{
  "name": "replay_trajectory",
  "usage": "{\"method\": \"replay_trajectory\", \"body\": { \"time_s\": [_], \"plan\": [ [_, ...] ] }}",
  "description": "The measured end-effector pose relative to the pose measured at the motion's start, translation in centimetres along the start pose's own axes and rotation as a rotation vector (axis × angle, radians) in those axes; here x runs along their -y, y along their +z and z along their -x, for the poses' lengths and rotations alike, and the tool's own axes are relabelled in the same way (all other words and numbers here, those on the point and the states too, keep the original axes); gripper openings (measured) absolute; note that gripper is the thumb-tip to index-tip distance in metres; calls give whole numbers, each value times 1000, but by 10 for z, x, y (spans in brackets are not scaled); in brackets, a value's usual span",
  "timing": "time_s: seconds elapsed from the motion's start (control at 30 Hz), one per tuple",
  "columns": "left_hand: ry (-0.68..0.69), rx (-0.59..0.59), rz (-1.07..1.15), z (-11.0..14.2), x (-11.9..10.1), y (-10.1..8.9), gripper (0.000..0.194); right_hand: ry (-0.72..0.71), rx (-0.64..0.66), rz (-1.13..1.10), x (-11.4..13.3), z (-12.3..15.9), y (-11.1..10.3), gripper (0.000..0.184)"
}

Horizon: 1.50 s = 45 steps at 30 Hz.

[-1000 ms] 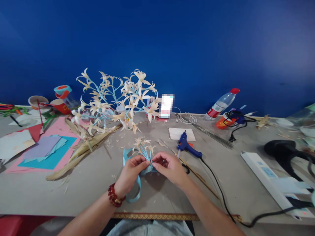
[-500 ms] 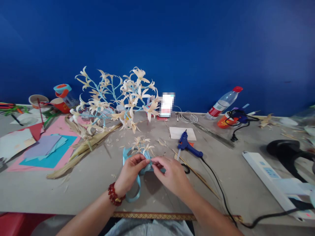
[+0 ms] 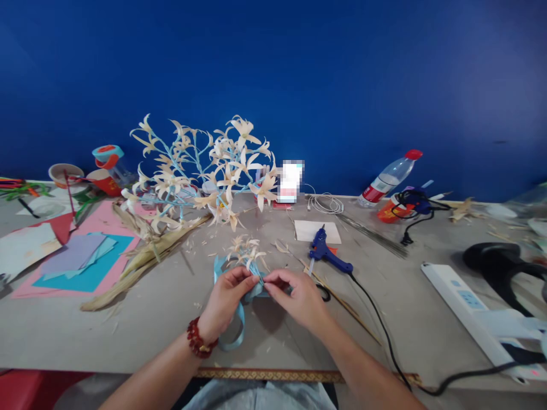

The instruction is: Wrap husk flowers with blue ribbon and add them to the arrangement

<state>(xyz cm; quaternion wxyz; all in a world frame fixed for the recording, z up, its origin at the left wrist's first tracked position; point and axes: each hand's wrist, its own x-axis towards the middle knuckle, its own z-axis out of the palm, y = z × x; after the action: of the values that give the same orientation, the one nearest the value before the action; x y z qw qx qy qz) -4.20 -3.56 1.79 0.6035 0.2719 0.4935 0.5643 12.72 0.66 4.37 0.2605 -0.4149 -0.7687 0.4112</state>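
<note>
A small bunch of cream flowers (image 3: 247, 250) with light blue stems is held above the table, its blooms pointing away from me. My left hand (image 3: 231, 293) pinches the stems between thumb and forefinger. Beside it my right hand (image 3: 297, 293) has thumb and forefinger closed together close to the same stems; what lies between those fingertips is too small to make out. A light blue ribbon (image 3: 233, 344) trails in a loop below the left hand, with another stretch behind the wrist. Part of the ribbon is hidden by the fingers.
Behind stands a large spray of cream flowers (image 3: 231, 176). To the right lie a blue glue gun (image 3: 329, 253), thin sticks (image 3: 342, 299) and a white power strip (image 3: 465, 313). Dry husks (image 3: 141, 273) and coloured paper (image 3: 106, 270) are at left. A bottle (image 3: 388, 179) leans at the back.
My right hand's fingertips have shifted very slightly, with the forefinger drawn nearer the thumb. The left hand keeps its pinch, and the flowers have barely moved.
</note>
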Motion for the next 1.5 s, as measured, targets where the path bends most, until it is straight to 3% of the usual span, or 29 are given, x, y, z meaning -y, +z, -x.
{"method": "replay_trajectory", "body": {
  "time_s": [0.5, 0.77, 1.0, 1.2, 1.37, 1.5],
  "plan": [
    [56, -38, 41, -1, 4, -1, 22, -42, -70, -251, -9, -2, 11, 8],
    [67, -40, 8, -1, 3, -1, 22, 35, -158, -430, -15, -4, 21, 7],
    [82, -40, -19, 0, 4, 1, 20, 148, -137, -599, -14, -7, 22, 13],
    [98, -47, -37, 1, 3, -1, 19, 124, -98, -555, -14, -5, 22, 11],
    [128, -77, -37, -1, 4, -1, 19, 39, -142, -460, -11, -5, 22, 10],
    [137, -90, -38, -1, 7, 0, 18, 64, -171, -438, -12, -5, 24, 10]
  ]
}}
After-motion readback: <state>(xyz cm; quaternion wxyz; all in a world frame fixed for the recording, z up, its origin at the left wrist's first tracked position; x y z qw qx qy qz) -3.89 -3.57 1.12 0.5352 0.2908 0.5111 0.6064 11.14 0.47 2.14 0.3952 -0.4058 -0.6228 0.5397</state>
